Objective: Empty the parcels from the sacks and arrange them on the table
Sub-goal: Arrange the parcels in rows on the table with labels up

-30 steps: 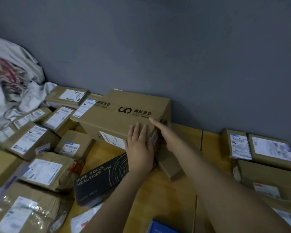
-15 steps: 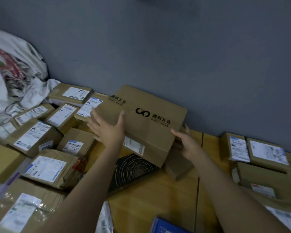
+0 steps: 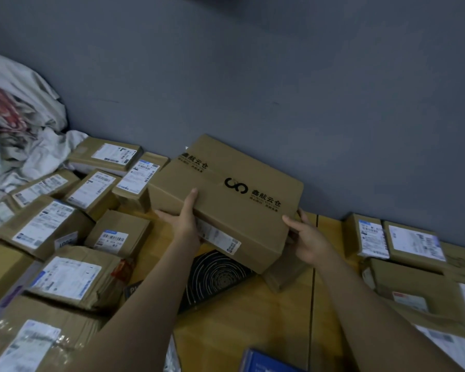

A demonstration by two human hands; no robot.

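- Box [image 3: 226, 200] is up off the table [image 3: 253, 326], carried w/ both hands at a tilt, top face turned toward the camera.
- Left hand [image 3: 184, 221] is clamped on the near-left edge, thumb flat on top and fingers tucked under. Judging by that, it takes the weight from below.
- Right hand [image 3: 310, 241] holds the near-right corner w/ thumb on the top edge. Its other fingers go behind the corner, so they're prob. wrapped round the side, but they're mostly hidden.
- Relative to the grip, the box sits between the hands & beyond them, w/ most of its bulk on the far side, toward the wall [image 3: 279, 76].
- A hold at opposite ends fits: the box looks too wide for one hand, and this way it can be turned or levelled.
- The box hangs over a black box [image 3: 215, 275] and a small box [image 3: 285, 277], both lying on the table under its near edge.
- Parcels [image 3: 46, 224] on the left lie label-up, packed close, next to the crumpled sack [image 3: 16, 116] in the far-left corner.
- More sit far right, and the middle strip by the wall looks like the spot this one is meant for.
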